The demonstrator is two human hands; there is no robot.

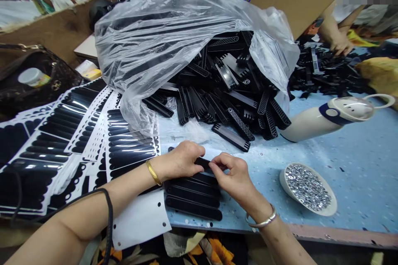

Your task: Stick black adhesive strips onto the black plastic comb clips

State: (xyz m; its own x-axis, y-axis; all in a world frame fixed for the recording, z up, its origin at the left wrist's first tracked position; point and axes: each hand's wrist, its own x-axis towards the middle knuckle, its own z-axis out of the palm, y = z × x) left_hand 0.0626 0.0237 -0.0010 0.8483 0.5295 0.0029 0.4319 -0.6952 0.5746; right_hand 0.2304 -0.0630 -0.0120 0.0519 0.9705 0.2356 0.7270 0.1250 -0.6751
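My left hand (pixel 182 160) and my right hand (pixel 234 174) meet over the near table edge. A long, flat black strip (pixel 203 163) lies between them. My left thumb and fingers close around it, and my right fingertips pinch its right end. Its left part is hidden under my left hand. Right below, several black strips with rounded ends (pixel 194 208) lie side by side on the blue table (pixel 351 165). A white backing sheet with small black dots (pixel 139 221) sits under my left forearm.
An open clear plastic bag (pixel 174 20) spills black plastic pieces with toothed ends (pixel 231 136). Sheets of black stickers (pixel 130 140) spread leftward. A white bowl of small metal rings (pixel 307 188) and a bottle (pixel 323 118) stand right. Another person's hand (pixel 341 43) touches a far pile.
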